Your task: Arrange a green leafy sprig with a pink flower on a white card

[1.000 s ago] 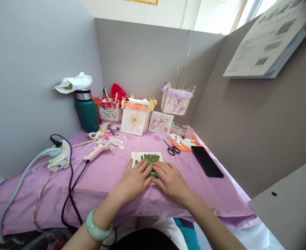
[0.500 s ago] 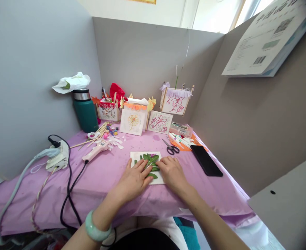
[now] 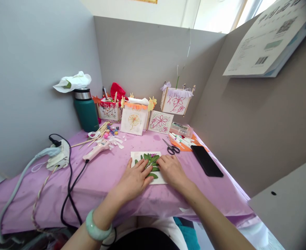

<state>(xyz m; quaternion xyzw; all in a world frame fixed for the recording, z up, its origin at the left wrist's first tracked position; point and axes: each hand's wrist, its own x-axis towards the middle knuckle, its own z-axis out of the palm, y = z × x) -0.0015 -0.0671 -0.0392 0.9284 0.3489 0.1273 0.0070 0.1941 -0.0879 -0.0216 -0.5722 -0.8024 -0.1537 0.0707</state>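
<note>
White sheet (image 3: pixel 161 178), on surface (image 3: pixel 103 184). Green leaves (image 3: pixel 155 159), atop sheet. Left hand (image 3: pixel 135 177), fingers spread over leaves; right hand (image 3: pixel 171 171) apart, over sheet's right side, fingers bent, grip unclear. Scissors (image 3: pixel 172 149), beyond sheet.

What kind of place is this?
It looks like a craft desk in a booth with grey partitions. You can see scissors, marker-like pens and a square panel with a red flower design.
</note>
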